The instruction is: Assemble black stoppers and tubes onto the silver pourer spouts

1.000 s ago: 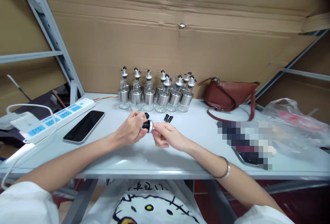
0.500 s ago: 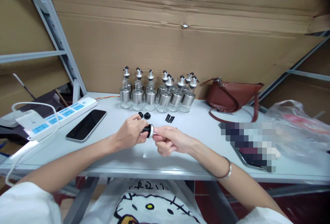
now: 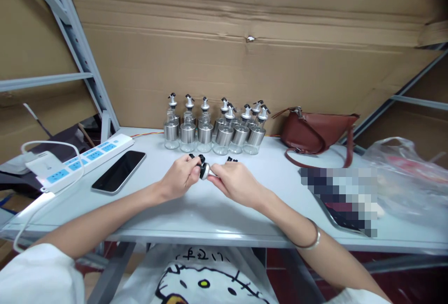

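Between my two hands is a pour spout [image 3: 205, 171] with a silver collar and a black stopper end. My left hand [image 3: 181, 176] is closed around its black end. My right hand [image 3: 238, 181] pinches the narrow silver end, which its fingers mostly hide. Just behind my left hand lie black round stoppers [image 3: 201, 158], partly covered by it. Small black lever pieces [image 3: 231, 159] show beyond my right hand. Farther back stand several glass bottles [image 3: 188, 132] with steel bands; those at the front left have open necks, others carry silver spouts with black levers.
On the left lie a phone [image 3: 119, 172] and a white power strip [image 3: 87, 161] with a cable. To the right are a brown handbag [image 3: 317, 129], a clear plastic bag [image 3: 406, 178] and a blurred-out item on a dark device. Cardboard [image 3: 210, 52] walls the back.
My right hand has turned over, its back now facing up, while still gripping the spout. Both hands have shifted slightly away from me, covering more of the small black parts.
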Demonstrator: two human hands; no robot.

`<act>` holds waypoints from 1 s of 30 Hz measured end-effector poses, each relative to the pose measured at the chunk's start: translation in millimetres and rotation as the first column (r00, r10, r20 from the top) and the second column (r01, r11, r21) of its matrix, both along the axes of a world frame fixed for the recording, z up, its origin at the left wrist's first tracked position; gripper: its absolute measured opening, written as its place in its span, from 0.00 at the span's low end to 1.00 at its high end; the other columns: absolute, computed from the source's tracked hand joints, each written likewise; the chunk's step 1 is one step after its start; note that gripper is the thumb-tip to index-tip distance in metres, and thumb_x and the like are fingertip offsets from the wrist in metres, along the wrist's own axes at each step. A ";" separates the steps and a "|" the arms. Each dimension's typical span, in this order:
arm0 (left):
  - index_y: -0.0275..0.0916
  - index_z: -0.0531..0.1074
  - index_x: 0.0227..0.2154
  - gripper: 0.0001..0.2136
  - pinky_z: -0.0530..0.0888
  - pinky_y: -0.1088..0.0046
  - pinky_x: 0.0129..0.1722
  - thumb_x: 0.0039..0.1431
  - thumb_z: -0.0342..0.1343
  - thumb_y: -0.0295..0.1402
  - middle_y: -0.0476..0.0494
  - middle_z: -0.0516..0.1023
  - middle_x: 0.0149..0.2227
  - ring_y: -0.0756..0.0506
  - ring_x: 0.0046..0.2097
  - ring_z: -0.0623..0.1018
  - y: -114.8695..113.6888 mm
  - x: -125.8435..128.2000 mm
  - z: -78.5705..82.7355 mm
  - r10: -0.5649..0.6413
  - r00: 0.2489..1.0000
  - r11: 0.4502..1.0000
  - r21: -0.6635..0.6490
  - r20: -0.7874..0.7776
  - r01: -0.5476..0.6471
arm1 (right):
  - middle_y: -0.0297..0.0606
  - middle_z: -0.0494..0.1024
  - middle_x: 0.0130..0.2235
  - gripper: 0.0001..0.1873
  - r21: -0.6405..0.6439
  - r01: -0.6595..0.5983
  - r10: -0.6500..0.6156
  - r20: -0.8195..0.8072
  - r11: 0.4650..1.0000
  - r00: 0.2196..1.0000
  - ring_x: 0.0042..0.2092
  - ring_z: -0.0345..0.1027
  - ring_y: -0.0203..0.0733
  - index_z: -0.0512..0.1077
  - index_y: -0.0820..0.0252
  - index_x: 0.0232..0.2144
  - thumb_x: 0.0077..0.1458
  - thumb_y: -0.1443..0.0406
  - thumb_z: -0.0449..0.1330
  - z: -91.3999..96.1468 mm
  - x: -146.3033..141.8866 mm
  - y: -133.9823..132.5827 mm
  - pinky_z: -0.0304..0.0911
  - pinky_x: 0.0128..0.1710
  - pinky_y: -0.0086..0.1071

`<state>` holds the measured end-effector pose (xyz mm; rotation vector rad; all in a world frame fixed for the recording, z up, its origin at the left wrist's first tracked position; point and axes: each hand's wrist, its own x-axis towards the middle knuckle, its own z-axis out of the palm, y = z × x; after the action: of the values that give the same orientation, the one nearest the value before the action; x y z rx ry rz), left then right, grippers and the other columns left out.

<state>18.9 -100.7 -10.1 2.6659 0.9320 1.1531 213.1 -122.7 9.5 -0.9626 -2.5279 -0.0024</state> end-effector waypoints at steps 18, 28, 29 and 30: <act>0.39 0.56 0.23 0.15 0.60 0.78 0.21 0.60 0.41 0.43 0.55 0.58 0.19 0.54 0.21 0.59 5.0 2.3 0.9 -0.024 0.982 0.864 -0.491 0.185 0.114 | 0.29 0.59 0.17 0.22 -0.528 -0.066 -0.188 -0.414 0.847 0.891 0.24 0.51 0.33 0.62 0.60 0.21 0.60 0.54 0.47 -2.6 -6.3 3.6 0.44 0.31 0.32; 0.40 0.59 0.27 0.09 0.61 0.74 0.26 0.54 0.44 0.40 0.53 0.63 0.20 0.49 0.24 0.65 53.9 -44.5 23.3 0.296 0.951 0.917 -0.253 -0.086 -0.308 | 0.30 0.62 0.23 0.17 -0.643 -0.145 -0.307 -0.535 0.752 0.787 0.27 0.53 0.33 0.68 0.63 0.26 0.55 0.55 0.53 -0.2 15.2 27.3 0.49 0.30 0.29; 0.40 0.61 0.27 0.09 0.61 0.73 0.27 0.54 0.46 0.40 0.51 0.66 0.21 0.48 0.25 0.66 56.8 -46.2 22.0 0.297 0.924 0.902 -0.247 -0.239 -0.354 | 0.32 0.65 0.25 0.15 -0.621 -0.099 -0.279 -0.481 0.777 0.831 0.29 0.55 0.34 0.70 0.63 0.27 0.55 0.57 0.54 -0.7 16.1 28.3 0.50 0.31 0.29; 0.39 0.63 0.28 0.09 0.61 0.73 0.27 0.53 0.47 0.40 0.49 0.69 0.23 0.47 0.26 0.68 58.6 -46.8 19.6 0.289 0.885 0.893 -0.231 -0.366 -0.387 | 0.34 0.67 0.28 0.13 -0.606 -0.073 -0.247 -0.427 0.792 0.870 0.30 0.57 0.34 0.71 0.63 0.28 0.55 0.59 0.55 -1.6 16.7 28.6 0.51 0.33 0.29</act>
<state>-27.9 -42.2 9.6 2.5392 1.5470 0.5511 229.8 -94.1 8.0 -1.1321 -2.0079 0.9665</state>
